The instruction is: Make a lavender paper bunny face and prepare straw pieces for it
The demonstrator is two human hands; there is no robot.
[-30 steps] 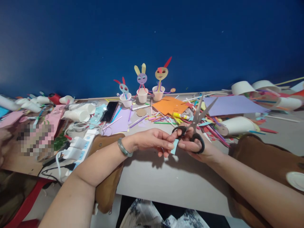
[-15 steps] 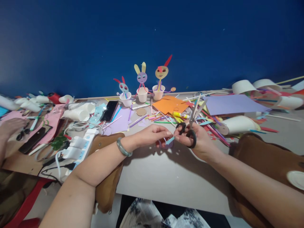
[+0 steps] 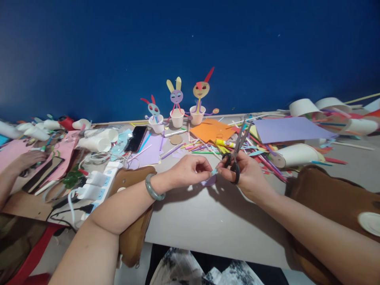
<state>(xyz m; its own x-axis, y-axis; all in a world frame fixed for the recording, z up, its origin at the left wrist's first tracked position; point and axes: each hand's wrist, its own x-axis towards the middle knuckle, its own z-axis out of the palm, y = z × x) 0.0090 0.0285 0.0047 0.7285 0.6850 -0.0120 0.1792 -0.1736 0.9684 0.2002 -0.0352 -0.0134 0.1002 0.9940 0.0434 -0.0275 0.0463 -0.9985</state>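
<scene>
Where the two hands meet: a small piece of blue paper (image 3: 214,172) sits between the fingertips, above the surface (image 3: 213,229), at the right of the left grip (image 3: 190,171) and the left of the right grip (image 3: 245,174).
Left grip: thumb and fingertips pinched together on the blue paper, no gap showing.
Right grip: curled round the black handles of the scissors (image 3: 236,155), thumb and finger ends reaching to the paper's right end; whether they touch it, I cannot tell.
Paper's long axis: mostly covered by fingertips; the bit that shows runs roughly crosswise, from one hand toward the other.
Scissors' line: blades barely parted, pointing away from the person and slightly right, so the tips face away from the paper and the handles lie nearest it.
Purple piece: a rounded bit (image 3: 209,181) just below the left fingertips; held or loose, I cannot tell.
</scene>
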